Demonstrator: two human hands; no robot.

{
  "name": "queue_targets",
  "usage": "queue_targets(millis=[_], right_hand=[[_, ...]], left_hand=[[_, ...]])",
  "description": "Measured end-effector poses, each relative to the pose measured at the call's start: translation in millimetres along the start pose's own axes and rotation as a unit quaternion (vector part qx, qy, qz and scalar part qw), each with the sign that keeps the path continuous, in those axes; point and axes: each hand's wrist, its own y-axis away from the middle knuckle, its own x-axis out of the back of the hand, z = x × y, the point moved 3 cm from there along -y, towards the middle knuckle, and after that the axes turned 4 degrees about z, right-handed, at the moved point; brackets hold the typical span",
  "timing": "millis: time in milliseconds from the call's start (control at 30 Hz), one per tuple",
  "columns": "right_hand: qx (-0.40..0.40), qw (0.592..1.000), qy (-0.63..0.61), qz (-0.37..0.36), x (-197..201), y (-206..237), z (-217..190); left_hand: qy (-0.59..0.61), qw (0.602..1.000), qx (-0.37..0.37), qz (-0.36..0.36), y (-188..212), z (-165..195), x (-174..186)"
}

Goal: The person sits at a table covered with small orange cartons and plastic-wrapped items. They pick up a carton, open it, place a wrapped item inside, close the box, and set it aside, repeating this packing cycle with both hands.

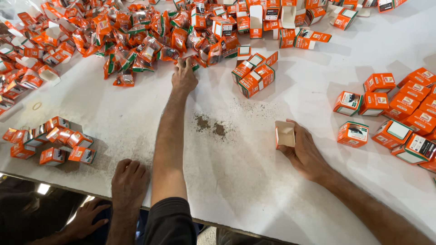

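Another person's hand (130, 174) rests at the table (254, 199) edge, bare white top beyond.
Left hand (184, 76) reaches far to the pouch pile (136, 45), fingers pinching a pouch; right hand (305, 152) grips an open, empty box (284, 134) mid-table.

on the table (254, 181), the heap of sachets (136, 45) lies at the far left-centre, with open cartons (254, 18) behind and right of it. the left hand (184, 77) touches the heap's near edge, perhaps on one sachet. the right hand (304, 152) holds an open box (284, 134) near the middle. closed boxes (399, 118) lie to its right, another cluster (50, 143) at near left. a co-worker's hand (129, 179) rests on the near edge.
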Motion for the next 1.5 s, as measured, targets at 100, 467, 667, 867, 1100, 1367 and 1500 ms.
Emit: queue_targets(millis=[100, 467, 667, 867, 1100, 1367, 1500], right_hand=[[0.029, 0.999, 0.007, -0.015, 0.3, 0.0, 0.0], [-0.042, 0.993, 0.006, -0.111, 8.5, 1.7, -7.1], [0.016, 0.998, -0.066, -0.004, 15.1, 0.5, -6.0], [0.008, 0.995, -0.096, 0.001, 21.6, 3.4, -8.3], [0.011, 0.998, -0.068, 0.009, 22.2, 0.1, -18.4], [0.017, 0.998, -0.053, 0.018, 24.2, 0.4, -26.1], [0.015, 0.999, -0.038, 0.018, 22.9, 1.3, -23.3]], left_hand=[[-0.112, 0.986, -0.111, 0.049, 9.0, 9.1, -7.6], [0.111, 0.970, -0.217, -0.021, 137.8, 62.1, -3.6], [0.417, 0.816, -0.378, 0.130, 261.1, 152.6, 4.4], [0.301, 0.798, -0.495, 0.166, 272.4, 174.4, 0.8], [0.228, 0.877, -0.414, 0.090, 272.1, 171.5, -11.7], [0.177, 0.933, -0.302, 0.083, 275.3, 185.8, -16.4], [0.322, 0.926, -0.195, 0.039, 264.1, 184.1, -18.5]])
